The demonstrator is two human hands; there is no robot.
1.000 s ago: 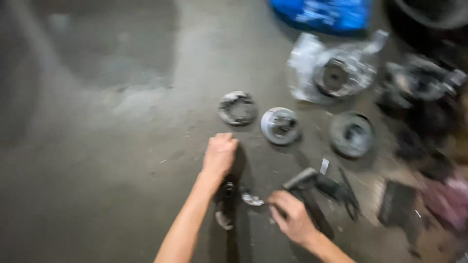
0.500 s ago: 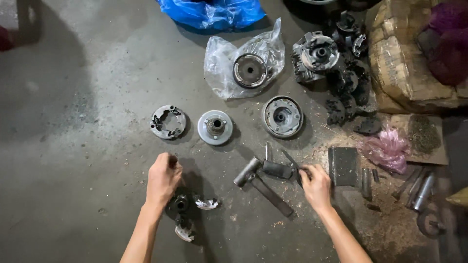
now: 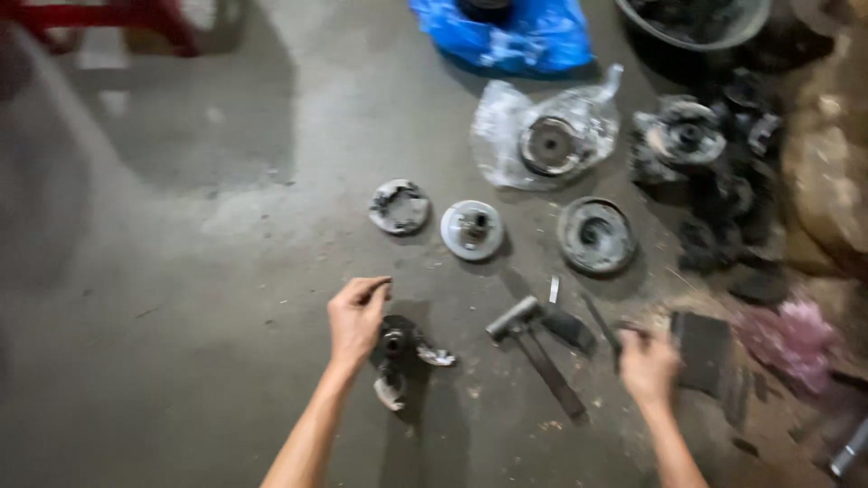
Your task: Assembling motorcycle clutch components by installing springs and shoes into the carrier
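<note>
The whole view is smeared with motion, so fine detail on the small metal parts is hard to read. Both forearms are cut off by the bottom edge. The left hand hovers over the concrete floor with thumb and forefinger pinched narrowly together; whether something tiny sits between them I cannot tell. Just beside it, to the right and a little below, lies a dark clutch-shoe assembly, partly in the hand's shadow, its long axis running roughly from the upper right toward the lower left, with pale shoe ends showing at both. The right hand is curled, knuckles up, its fingertips at a thin dark rod; the grip itself is hidden behind the knuckles. Between the hands rests a hammer, head pointing up-left, handle slanting down to the right. Further off sit a small toothed plate, a pale round disc and a dark drum in a row, then a clear plastic bag with a round part inside. A blue bag is cut by the top edge.
</note>
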